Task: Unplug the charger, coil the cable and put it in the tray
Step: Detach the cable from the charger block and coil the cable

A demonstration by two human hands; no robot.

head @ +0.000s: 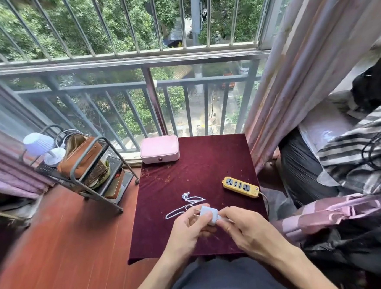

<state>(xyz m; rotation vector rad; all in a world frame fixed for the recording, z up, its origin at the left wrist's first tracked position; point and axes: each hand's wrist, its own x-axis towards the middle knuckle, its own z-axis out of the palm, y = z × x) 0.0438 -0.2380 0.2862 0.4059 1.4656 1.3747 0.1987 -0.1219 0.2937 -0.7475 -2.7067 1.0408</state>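
Charger [209, 214] lower centre, off strip [241, 187], gripped in left hand [190, 226]; right hand [245, 228] pinches cable [185, 195] end at it; risk: loose cable on counter [198, 171] tangles during coiling.

Bright daylight enters through the railing [134, 64] at top; wide-angle bending and soft blur toward frame edges.

A small square tabletop [204, 163] draped in dark red velvet carries three things — a pale pink rectangular case [159, 149] at its far left corner, a yellow plastic power strip [241, 186] slanting near the right edge, and a thin white cable [184, 205] in loose loops towards the near edge
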